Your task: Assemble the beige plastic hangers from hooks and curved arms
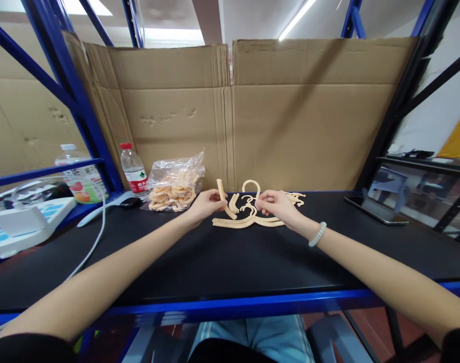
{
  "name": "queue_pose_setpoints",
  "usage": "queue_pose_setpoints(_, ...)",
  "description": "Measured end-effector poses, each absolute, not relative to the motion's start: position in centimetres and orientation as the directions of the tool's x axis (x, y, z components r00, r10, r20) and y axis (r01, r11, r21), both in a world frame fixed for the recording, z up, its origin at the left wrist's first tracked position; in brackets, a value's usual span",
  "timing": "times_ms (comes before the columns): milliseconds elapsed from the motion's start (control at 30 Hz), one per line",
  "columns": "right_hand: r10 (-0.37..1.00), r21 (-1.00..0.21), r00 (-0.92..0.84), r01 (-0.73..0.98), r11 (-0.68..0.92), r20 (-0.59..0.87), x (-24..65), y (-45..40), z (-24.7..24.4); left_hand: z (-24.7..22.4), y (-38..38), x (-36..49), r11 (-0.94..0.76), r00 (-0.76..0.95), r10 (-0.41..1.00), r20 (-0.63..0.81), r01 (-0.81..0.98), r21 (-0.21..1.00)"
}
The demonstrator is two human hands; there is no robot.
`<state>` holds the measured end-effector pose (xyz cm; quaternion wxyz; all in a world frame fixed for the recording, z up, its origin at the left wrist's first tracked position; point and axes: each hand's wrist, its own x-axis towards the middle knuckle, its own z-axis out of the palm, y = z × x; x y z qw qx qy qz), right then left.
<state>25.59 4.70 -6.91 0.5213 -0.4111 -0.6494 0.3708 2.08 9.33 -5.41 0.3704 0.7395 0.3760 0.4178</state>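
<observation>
Several cream-coloured curved plastic pieces [237, 222] lie together on the black tabletop [222, 262], one with a hook shape [251, 185] at the top. My left hand [206, 202] grips a curved strip [223, 197] that stands tilted up from the pile. My right hand [277, 205], with a pale bead bracelet on the wrist, pinches a small cream piece [252, 205] at the middle of the group. More small cream pieces [296, 197] lie just behind my right hand.
A clear plastic bag of the same cream pieces [175, 187] sits at the back left, beside a water bottle with a red cap [133, 169]. Cardboard sheets [290, 111] wall the back. A tablet [376, 207] lies right; a white cable [97, 229] and white device [21, 222] left.
</observation>
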Motion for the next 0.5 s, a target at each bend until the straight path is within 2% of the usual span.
queue_pose_setpoints(167, 0.915, -0.923, -0.122, -0.035, 0.384, 0.385, 23.4, 2.4, -7.7, -6.8, 5.5, 3.0, -0.591, 0.334, 0.777, 0.533, 0.096, 0.801)
queue_pose_setpoints(300, 0.911, -0.919, -0.129, -0.097, 0.382, 0.392, 23.6, 2.0, -7.8, -7.3, 4.5, 3.6, -0.645, 0.322, 0.735, 0.596, 0.063, 0.762)
queue_pose_setpoints(500, 0.934, -0.970, -0.295, -0.192, 0.150, 0.202, 24.6, 2.0, -7.8, -7.9, 4.0, 3.8, -0.665, 0.287, 0.722, 0.629, 0.040, 0.745)
